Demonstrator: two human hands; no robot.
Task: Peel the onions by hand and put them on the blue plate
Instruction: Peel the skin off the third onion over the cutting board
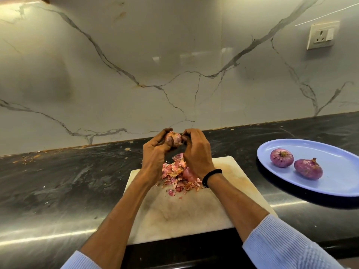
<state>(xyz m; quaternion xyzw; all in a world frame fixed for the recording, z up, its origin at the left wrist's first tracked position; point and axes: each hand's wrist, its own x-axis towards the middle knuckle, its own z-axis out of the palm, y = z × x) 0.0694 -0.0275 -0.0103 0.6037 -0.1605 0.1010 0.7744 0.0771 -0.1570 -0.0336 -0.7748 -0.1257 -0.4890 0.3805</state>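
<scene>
The left hand (155, 150) curls its fingers round a small pink onion (174, 140) with dry, flaky skin, above the white cutting board (174, 216). The right hand (196, 150) pinches the onion's end. Two shiny purple peeled onions (281, 157) lie on the oval blue plate (330, 183).

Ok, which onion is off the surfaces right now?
The onion held in the air between the left hand and right hand, papery skin partly on. Two others lie on the blue plate; a fourth sits on the cutting board among peels.
</scene>
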